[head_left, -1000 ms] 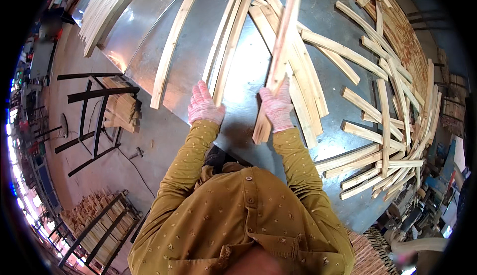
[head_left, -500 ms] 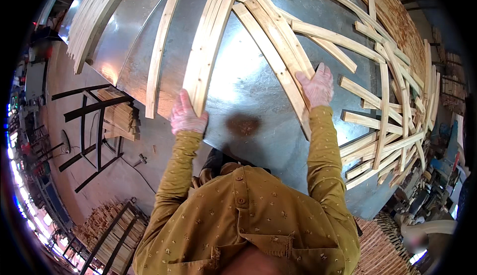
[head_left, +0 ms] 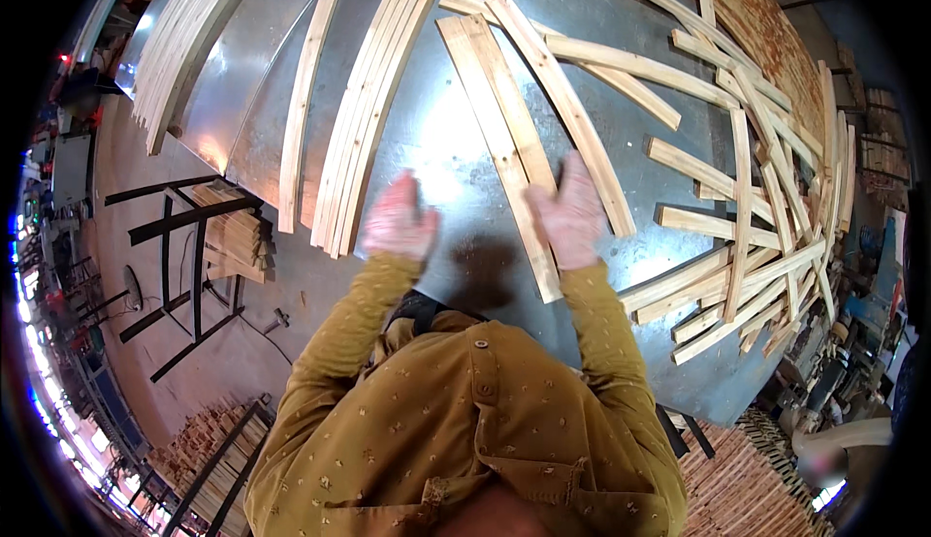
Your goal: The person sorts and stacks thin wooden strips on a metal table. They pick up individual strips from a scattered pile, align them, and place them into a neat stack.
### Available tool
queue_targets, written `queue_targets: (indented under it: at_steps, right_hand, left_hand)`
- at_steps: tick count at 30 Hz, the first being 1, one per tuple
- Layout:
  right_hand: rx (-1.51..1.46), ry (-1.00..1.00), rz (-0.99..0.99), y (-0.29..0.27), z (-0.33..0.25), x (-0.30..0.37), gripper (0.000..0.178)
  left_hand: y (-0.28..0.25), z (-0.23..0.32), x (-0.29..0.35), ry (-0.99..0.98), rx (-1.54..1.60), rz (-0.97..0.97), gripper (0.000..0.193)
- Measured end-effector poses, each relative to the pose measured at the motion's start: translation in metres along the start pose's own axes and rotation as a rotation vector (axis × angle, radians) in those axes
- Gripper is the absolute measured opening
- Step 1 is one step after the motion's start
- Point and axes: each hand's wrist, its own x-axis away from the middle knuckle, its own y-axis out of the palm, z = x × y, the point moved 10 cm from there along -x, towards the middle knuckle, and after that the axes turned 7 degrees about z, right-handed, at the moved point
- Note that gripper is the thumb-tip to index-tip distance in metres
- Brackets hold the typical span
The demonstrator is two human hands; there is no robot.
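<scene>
My left hand (head_left: 400, 222), in a pale glove and smeared by motion, hovers at the near end of a tight row of pale curved wooden slats (head_left: 373, 115). Its thumb stands apart from the fingers and nothing shows in it. Two more slats (head_left: 490, 130) lie side by side in front of me. My right hand (head_left: 570, 212), also gloved, grips the near part of the right one of this pair, thumb over the top and fingers along its right side; the slat's end is hidden under the hand. A separate slat (head_left: 572, 115) lies just right of those fingers.
A single slat (head_left: 308, 110) lies left of the row, and a neat stack of slats (head_left: 184, 47) fills the far left corner. Loose slats (head_left: 742, 198) pile crosswise on the right of the metal table (head_left: 436, 183). A black metal frame (head_left: 189, 246) stands on the floor at left.
The slats at left now form a wider row, and my left hand has let go and moved right. My right hand came nearer and left, bringing one slat against its neighbour.
</scene>
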Motion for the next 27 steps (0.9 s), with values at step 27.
queue_targets:
  at_steps: [27]
  right_hand:
    - [0.969, -0.523, -0.886, -0.080, 0.023, -0.091, 0.021]
  left_hand:
    - [0.039, -0.007, -0.046, -0.259, 0.128, -0.401, 0.043]
